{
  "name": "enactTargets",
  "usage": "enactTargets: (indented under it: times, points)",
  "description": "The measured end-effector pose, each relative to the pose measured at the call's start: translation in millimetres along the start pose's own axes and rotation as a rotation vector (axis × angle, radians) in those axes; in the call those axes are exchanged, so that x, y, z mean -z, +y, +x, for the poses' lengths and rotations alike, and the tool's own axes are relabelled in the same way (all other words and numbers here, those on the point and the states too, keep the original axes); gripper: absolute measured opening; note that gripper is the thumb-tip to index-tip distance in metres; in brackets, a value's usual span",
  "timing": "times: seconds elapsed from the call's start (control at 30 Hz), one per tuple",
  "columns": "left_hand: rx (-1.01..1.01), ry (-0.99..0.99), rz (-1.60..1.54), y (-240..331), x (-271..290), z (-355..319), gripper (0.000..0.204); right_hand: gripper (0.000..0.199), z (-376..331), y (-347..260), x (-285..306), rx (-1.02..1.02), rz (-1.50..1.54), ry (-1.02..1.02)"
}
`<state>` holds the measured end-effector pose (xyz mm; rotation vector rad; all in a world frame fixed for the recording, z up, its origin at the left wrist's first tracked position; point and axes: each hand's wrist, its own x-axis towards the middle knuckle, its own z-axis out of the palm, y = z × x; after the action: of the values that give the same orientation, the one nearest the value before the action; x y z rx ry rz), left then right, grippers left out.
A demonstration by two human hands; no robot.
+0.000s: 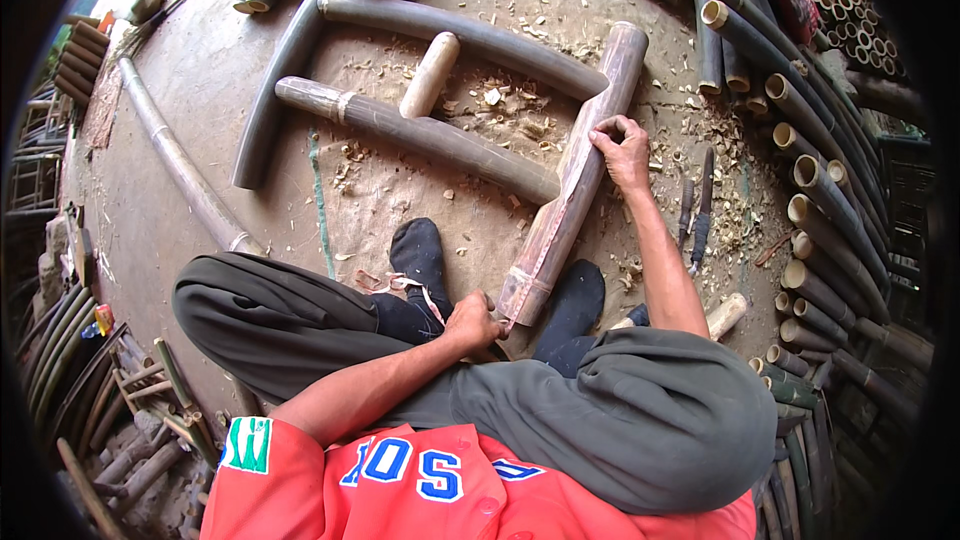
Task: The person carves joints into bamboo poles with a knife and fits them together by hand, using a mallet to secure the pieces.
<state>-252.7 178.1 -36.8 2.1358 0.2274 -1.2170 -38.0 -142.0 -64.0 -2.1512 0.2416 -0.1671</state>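
A bamboo frame lies on the floor before me, with a thick bamboo post (575,175) slanting down toward my feet. Two dark poles (460,35) join it from the left, and a short pale bamboo piece (430,75) bridges them. A thin pinkish strip (545,265) runs lengthwise on the post. My right hand (625,152) is closed in a pinch on the strip's upper part, against the post. Beside the post's near end, my left hand (474,326) is closed with the strip's lower end at its fingers. More pinkish strip (400,283) hangs by my left ankle.
Knife-like tools with dark handles (703,205) lie right of the post among wood shavings (735,155). Cut bamboo poles (820,180) are stacked along the right side, with more at the back. A long pole (185,155) lies at left. Bamboo pieces (140,465) fill the lower left.
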Motion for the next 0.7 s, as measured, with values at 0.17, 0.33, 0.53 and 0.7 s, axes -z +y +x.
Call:
enactTargets:
  times: [0.17,0.33,0.53,0.7]
  points:
    - [-0.001,-0.056,0.037,0,3,1,0.071,0.017,0,-2,4,0.007,-0.028,-0.035]
    - [-0.002,-0.057,0.043,-1,4,3,0.068,0.017,2,-4,7,-0.002,-0.046,-0.052]
    - [-0.011,-0.072,0.052,-2,6,3,0.065,0.015,2,-3,11,0.0,-0.023,-0.07]
    - [-0.007,-0.088,0.029,-2,8,3,0.064,0.016,2,-6,10,0.003,-0.022,-0.067]
